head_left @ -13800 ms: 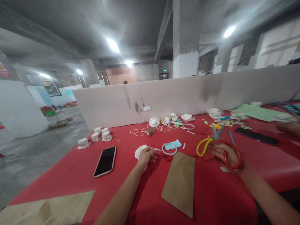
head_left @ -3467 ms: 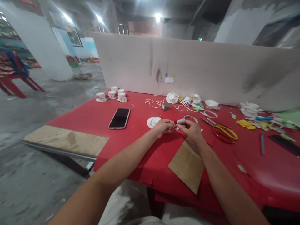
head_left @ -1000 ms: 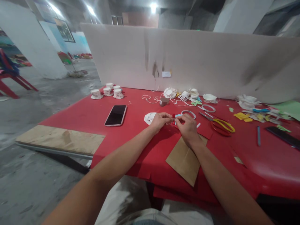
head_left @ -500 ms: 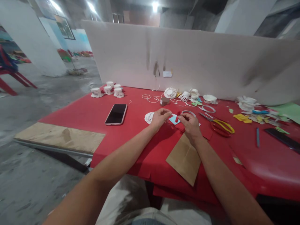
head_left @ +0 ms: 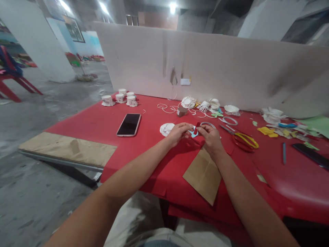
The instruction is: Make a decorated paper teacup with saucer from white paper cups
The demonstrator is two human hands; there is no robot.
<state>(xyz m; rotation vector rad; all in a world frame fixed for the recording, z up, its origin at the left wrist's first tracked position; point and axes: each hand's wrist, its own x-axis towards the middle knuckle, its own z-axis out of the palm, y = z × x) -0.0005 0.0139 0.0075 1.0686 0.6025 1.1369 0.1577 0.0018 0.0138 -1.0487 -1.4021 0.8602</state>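
Observation:
My left hand point(head_left: 179, 133) and my right hand point(head_left: 211, 138) meet over the red table point(head_left: 102, 127). The right hand's fingers pinch a small red strip point(head_left: 196, 127) that stands up between the hands. The left hand's fingers are curled close to the strip's lower end; whether they grip it is hard to see. A light blue paper scrap point(head_left: 193, 133) lies just under the hands. A white paper cut-out point(head_left: 166, 129) lies left of the left hand, and a white ring point(head_left: 207, 124) lies just beyond the right hand. A brown paper bag point(head_left: 204, 175) lies under my right wrist.
A black phone point(head_left: 129, 124) lies to the left. Scissors with yellow and red handles point(head_left: 241, 139) lie to the right, with a blue pen point(head_left: 283, 153) and a second phone point(head_left: 312, 155) further right. Small paper cups point(head_left: 119, 99) and paper scraps line the white partition point(head_left: 218, 68). Brown board point(head_left: 66, 149) sticks out at the table's left.
The hands parted briefly half a second ago, then came together again. The red strip now stands upright in the right hand's fingers. The view shifted slightly.

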